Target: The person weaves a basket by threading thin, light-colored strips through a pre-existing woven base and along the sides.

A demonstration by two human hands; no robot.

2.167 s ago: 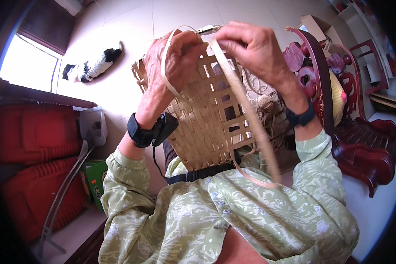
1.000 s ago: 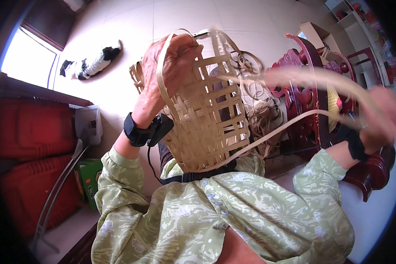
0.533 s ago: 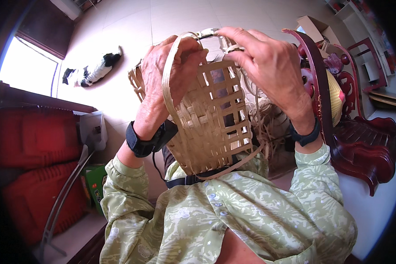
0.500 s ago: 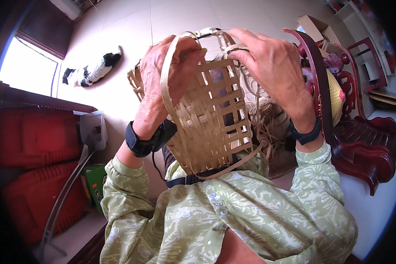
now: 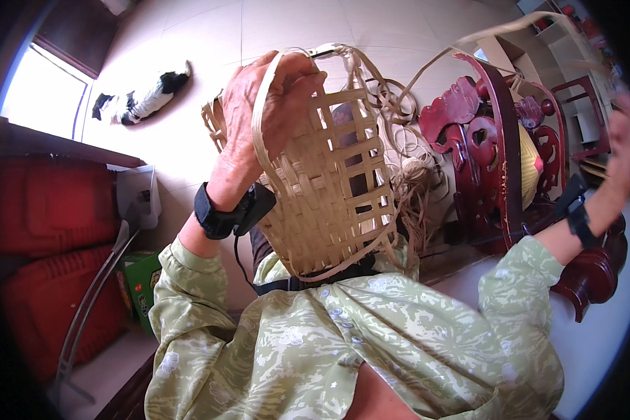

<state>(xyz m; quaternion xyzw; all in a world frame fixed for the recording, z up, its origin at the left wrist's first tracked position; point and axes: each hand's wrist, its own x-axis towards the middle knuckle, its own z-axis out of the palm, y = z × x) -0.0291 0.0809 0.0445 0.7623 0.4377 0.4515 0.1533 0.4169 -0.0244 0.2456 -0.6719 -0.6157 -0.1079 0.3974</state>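
A half-woven basket [image 5: 311, 203] of flat tan strips leans against my waist, its right side showing open square gaps. My left hand [image 5: 259, 105] is closed on the upper left of the weave, beside a looped strip [image 5: 260, 115] that arches past the fingers. Out at the far right, my right hand [image 5: 621, 143] is raised and blurred by motion. A long tan strip [image 5: 483, 31] runs from the basket's top in a high arc toward that hand, whose fingers appear closed on its end. Its exact grip is smeared.
Loose strips [image 5: 416, 168] lie heaped right of the basket. Beyond them stands a dark red carved wooden chair [image 5: 507, 154]. A black-and-white cat [image 5: 143, 98] lies on the tiled floor. Red chairs [image 5: 56, 210] and a green box [image 5: 140, 287] are at left.
My right hand has swung from the basket's top far out to the right, and a strip now stretches after it. My left hand keeps its hold on the basket, nearly still.
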